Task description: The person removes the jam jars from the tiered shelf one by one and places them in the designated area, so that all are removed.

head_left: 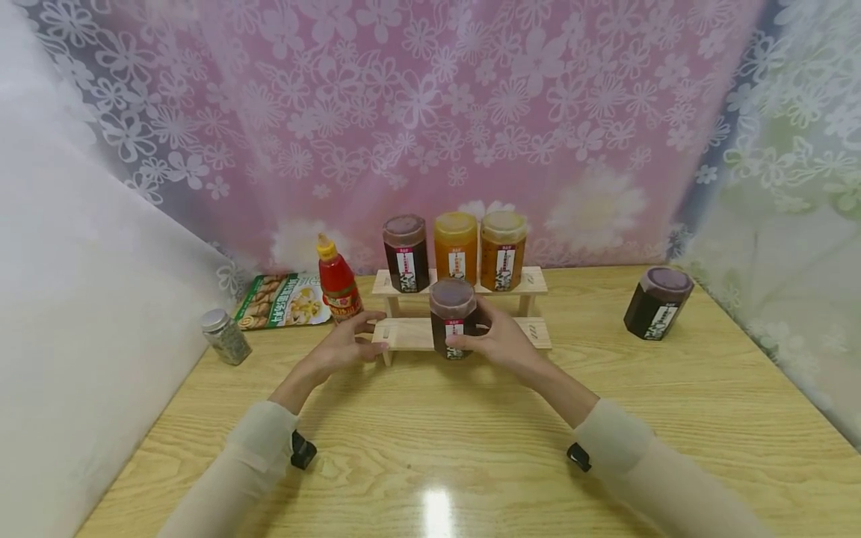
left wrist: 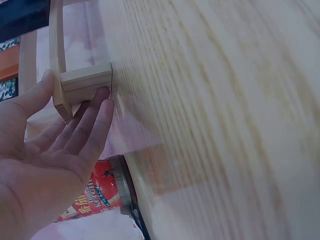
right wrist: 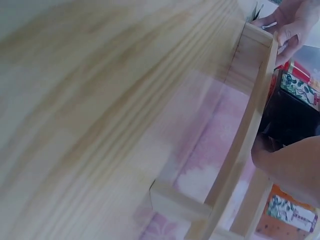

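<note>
A dark six-sided jar [head_left: 453, 317] with a purplish lid is upright at the middle of the lower step of a two-step wooden rack [head_left: 410, 334]. My right hand [head_left: 501, 336] grips it from the right, thumb across the front label. Whether the jar's base touches the step cannot be told. At the rack's left end, my left hand [head_left: 346, 345] holds the lower step, with the thumb at its front edge and the fingers by the end leg [left wrist: 87, 82]. On the upper step stand another dark jar [head_left: 406, 254], a yellow jar [head_left: 456, 250] and an amber jar [head_left: 503, 251].
Left of the rack stands a red ketchup bottle [head_left: 338, 280] with a yellow cap. Behind it lies a green food packet [head_left: 282, 301], and a small silver-lidded shaker [head_left: 226, 338] is near the table's left edge. Another dark jar [head_left: 658, 305] stands at the far right. A floral curtain [head_left: 417, 112] hangs behind.
</note>
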Motion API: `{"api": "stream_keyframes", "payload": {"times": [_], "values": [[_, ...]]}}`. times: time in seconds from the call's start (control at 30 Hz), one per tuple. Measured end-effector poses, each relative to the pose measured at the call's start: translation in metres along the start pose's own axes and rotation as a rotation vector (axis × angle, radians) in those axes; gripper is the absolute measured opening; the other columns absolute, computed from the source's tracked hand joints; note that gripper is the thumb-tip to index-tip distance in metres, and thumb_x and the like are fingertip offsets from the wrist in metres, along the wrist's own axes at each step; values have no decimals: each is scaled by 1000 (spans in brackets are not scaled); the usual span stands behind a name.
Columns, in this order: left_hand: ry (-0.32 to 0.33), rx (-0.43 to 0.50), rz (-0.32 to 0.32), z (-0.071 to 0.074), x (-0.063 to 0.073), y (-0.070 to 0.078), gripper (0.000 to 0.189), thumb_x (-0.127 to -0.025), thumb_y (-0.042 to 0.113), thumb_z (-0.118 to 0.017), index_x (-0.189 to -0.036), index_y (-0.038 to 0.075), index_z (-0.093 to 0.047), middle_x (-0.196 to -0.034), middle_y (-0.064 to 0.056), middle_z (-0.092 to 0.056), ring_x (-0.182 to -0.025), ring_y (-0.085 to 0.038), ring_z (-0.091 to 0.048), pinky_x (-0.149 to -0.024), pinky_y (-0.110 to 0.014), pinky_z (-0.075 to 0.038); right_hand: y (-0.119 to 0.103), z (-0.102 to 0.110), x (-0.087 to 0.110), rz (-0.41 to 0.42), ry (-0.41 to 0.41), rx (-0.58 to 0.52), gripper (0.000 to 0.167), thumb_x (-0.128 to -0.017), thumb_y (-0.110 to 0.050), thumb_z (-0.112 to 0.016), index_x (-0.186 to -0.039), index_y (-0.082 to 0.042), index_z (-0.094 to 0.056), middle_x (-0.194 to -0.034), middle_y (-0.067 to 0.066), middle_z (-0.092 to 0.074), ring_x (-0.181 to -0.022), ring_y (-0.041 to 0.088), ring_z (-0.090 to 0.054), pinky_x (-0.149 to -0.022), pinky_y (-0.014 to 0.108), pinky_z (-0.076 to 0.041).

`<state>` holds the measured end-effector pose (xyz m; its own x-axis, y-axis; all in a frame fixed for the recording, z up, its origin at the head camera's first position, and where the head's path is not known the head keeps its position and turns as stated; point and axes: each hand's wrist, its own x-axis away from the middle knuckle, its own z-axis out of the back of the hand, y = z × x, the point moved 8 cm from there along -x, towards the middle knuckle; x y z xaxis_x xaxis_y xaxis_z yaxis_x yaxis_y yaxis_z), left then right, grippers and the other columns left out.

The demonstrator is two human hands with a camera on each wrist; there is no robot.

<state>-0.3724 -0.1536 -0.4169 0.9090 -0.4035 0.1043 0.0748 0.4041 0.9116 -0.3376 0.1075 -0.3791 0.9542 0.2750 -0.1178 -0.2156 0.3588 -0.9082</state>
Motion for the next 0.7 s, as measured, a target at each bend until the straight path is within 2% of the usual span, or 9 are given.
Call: {"api": "stream_keyframes", "payload": {"times": [0.1,0.3,0.53,0.7], "values": [[2,-1,1,0,0,-2,67,-101,18,-71,-159,8,-38,-147,-26,-47,-122,-36,-64,-96,-47,-59,1,8,6,26,-4,11,83,-89,-33,-86,-158,-15,-44,-145,12,-60,-131,32,-59,-109,50,-49],[-3,5,-2,-2,1,-2,66,-101,17,-70,-159,8,-38,-149,-27,-46,-122,-36,-64,-98,-49,-58,8,30,20,19,-14,-7,80,-91,-26,-83,-158,-10,-41,-138,17,-63,-124,32,-62,-98,40,-55],[-5,9,-4,-1,1,-1,66,-102,16,-70,-158,7,-38,-150,-28,-45,-123,-38,-63,-99,-51,-57,17,62,36,23,27,-30,76,-92,-18,-82,-155,-6,-42,-142,21,-58,-125,35,-61,-94,29,-55],[-10,14,-6,0,0,-2,66,-102,17,-69,-159,6,-37,-151,-29,-43,-125,-39,-62,-99,-52,-57,21,83,47,8,59,6,76,-94,-16,-80,-156,-4,-40,-143,24,-56,-125,39,-60,-89,24,-55]]}}
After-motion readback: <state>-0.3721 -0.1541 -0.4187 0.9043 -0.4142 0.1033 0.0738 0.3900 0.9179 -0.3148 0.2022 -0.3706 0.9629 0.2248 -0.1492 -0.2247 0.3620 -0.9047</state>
